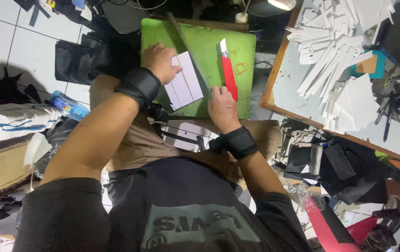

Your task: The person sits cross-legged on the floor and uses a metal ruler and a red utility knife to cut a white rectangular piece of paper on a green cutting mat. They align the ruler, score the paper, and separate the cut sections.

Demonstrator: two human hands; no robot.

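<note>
— While the left hand (161,60) lies flat on that white card (184,80), what is it actually doing?

— Pressing down. The fingers are spread over the upper left part of the card, which lies on the green cutting mat (209,46), and the mat rests across the person's lap. A black wrist strap (138,87) sits just behind the hand.

— And the metal ruler (190,49)?

— It runs diagonally along the card's right edge, from the top of the mat down toward the right hand (222,108).

— What does that hand have?

— A red utility knife (228,74); its grip is closed round the lower end of the handle, with the white blade end pointing away from the body, just right of the ruler (whether the tip touches the mat, I cannot tell). That wrist wears a black strap too.

— Anything around them?

— To the right, a wooden-edged counter (274,79) carries a heap of white card strips (330,42). A plastic bottle (69,105) lies on the tiled floor at the left.
</note>
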